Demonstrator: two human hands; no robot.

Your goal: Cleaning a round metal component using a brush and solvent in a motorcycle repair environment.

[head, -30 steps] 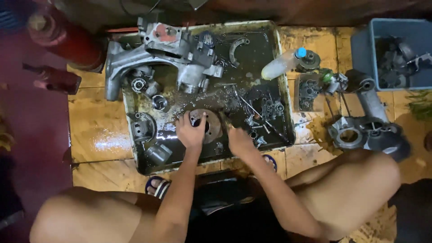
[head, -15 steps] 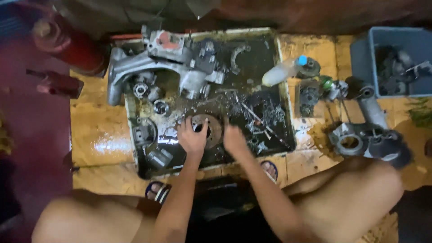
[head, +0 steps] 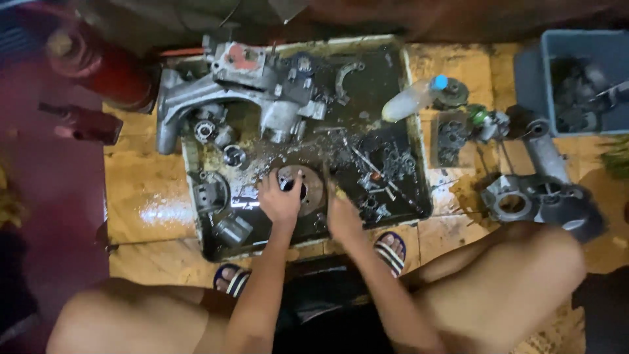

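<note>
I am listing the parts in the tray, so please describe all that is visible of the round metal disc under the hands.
The round metal disc looks like dull grey steel, oily, with a dark hole in its middle. It lies flat in the black, oil-wet tray, near its front edge. The left hand covers its left part; the right hand is beside its right edge.

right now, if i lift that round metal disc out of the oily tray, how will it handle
Probably slippery: the round metal disc sits in a wet, dark tray and looks oil-coated. Likely stiff and heavy for its size, being solid-looking metal. The left hand lies on it; the right hand is beside it.
</note>
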